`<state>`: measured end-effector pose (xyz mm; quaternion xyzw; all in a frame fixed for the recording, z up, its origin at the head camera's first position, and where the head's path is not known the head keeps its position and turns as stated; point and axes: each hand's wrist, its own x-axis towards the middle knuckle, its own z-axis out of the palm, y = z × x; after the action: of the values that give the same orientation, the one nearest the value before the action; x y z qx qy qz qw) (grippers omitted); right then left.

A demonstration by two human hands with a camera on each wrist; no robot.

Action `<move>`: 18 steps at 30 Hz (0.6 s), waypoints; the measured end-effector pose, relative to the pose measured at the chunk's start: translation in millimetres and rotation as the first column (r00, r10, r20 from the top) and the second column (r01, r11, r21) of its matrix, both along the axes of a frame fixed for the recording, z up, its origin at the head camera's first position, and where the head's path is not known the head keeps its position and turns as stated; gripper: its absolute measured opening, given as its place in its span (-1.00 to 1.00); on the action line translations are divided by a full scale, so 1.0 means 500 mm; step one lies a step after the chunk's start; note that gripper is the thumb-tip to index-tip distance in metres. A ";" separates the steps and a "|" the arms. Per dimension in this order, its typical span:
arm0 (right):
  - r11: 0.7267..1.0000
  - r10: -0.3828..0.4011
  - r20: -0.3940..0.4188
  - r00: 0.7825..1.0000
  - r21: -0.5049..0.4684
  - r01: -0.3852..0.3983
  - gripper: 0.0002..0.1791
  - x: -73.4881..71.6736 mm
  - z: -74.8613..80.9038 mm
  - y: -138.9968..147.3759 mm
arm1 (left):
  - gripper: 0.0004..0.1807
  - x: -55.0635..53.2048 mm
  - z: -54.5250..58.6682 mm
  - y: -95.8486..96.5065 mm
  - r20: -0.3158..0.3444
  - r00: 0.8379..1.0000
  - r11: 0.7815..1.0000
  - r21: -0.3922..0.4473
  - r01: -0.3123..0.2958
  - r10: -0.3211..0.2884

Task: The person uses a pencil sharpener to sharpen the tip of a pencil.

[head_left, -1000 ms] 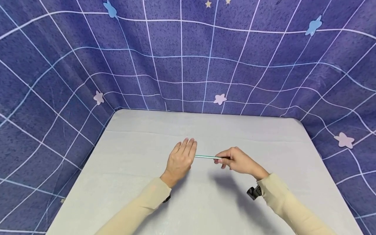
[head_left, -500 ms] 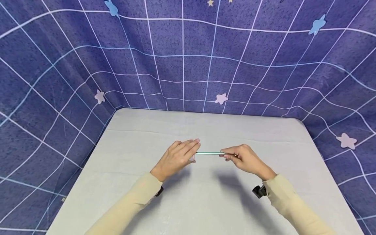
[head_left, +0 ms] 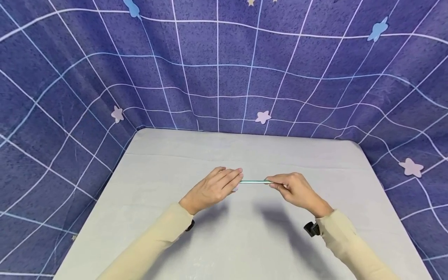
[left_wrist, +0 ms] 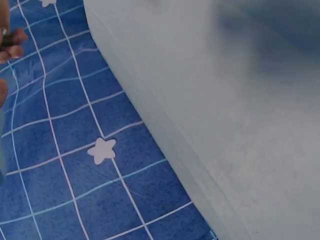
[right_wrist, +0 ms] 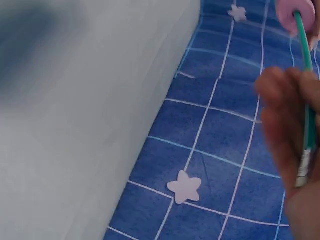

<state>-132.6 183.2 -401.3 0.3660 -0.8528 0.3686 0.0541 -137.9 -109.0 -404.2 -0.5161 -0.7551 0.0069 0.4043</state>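
A green pencil [head_left: 254, 181] runs level between my two hands above the table. My right hand [head_left: 297, 191] pinches it near its rear end between thumb and fingers; the right wrist view shows the metal ferrule [right_wrist: 303, 162] there. The pencil's other end enters a hole in a round pink pencil sharpener [right_wrist: 286, 15]. My left hand [head_left: 211, 189] holds this sharpener, fingers laid over it, so only a pale sliver shows from above. The tip inside is hidden. In the left wrist view, blurred fingertips [left_wrist: 15, 44] appear at the left edge.
A pale cloth covers the table [head_left: 224, 241]. Blue-purple curtains [head_left: 196, 85] with a grid and star pattern surround its back and sides. A small black camera [head_left: 311, 228] sits at the right wrist. Both hands cast shadows on the cloth.
My left hand has rotated, its fingers now pointing more to the right. My right hand has shifted slightly right with the pencil. Lately the left hand moved right, and less pencil shows between the hands.
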 end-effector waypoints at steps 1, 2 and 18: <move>1.000 0.030 0.089 0.996 0.000 -0.030 -0.79 0.000 0.004 0.000 | -0.64 0.000 -0.001 0.002 -0.051 0.999 1.000 -0.004 -0.001 0.001; 0.998 0.063 0.197 0.978 -0.009 -0.062 -0.79 -0.001 0.010 0.001 | -0.66 0.000 -0.002 0.004 -0.091 0.996 1.000 -0.009 0.002 -0.002; 0.977 -0.159 -0.791 0.590 -0.042 0.207 -0.73 0.007 -0.021 -0.052 | -0.34 -0.011 -0.003 -0.022 0.648 0.758 0.956 0.262 -0.130 -0.074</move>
<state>-129.2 157.3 -411.7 0.4026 -0.7838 0.1386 0.4521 -143.5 -119.9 -405.6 -0.4094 -0.8485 -0.2779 0.1876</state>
